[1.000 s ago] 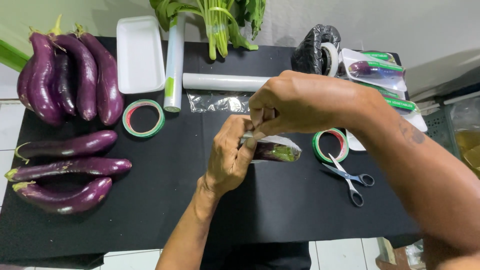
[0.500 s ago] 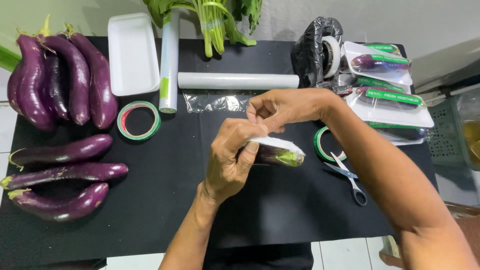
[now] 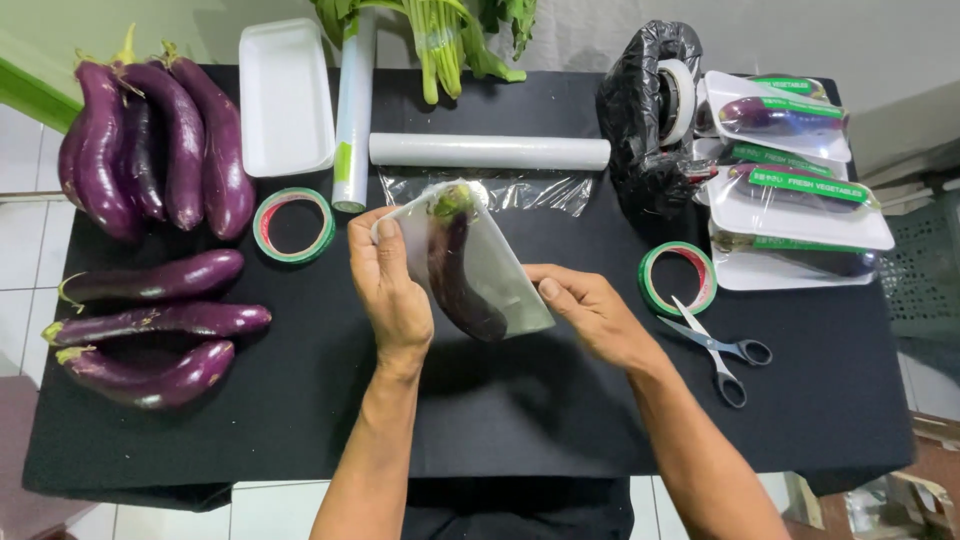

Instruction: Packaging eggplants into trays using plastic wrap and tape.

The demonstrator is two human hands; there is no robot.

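Both hands hold a wrapped tray [image 3: 490, 275] just above the black-covered bench [image 3: 520, 420], tilted so its face shows to the camera. The left hand [image 3: 392, 290] has its grip clamped around the tray's near-left edge, thumb on top and fingers behind. The right hand [image 3: 590, 315] pinches the lower right corner, thumb pressed on the film. In the tray lies a single eggplant [image 3: 455, 270], dark purple and glossy, with its green cap toward the far end.

As a judgement, the wrapping of this tray looks finished or nearly so, and the step in hand is checking or smoothing the film. The next move calls for a firm hold on the thin foam edges without denting them, and for keeping the clingy film taut.

Just beyond the grip lie a roll of clear film [image 3: 490, 151] with a loose crinkled sheet drawn from it, and a second roll [image 3: 352, 110] standing lengthwise. To the left of the grip sits a green tape ring [image 3: 293, 225], an empty white foam tray [image 3: 285, 95], and loose eggplants [image 3: 150, 320], smooth and curved. To the right are another tape ring [image 3: 678, 279], scissors [image 3: 718, 350], and stacked finished packs [image 3: 800, 190] with green labels. Leafy green stalks [image 3: 440, 40] lie at the far edge.
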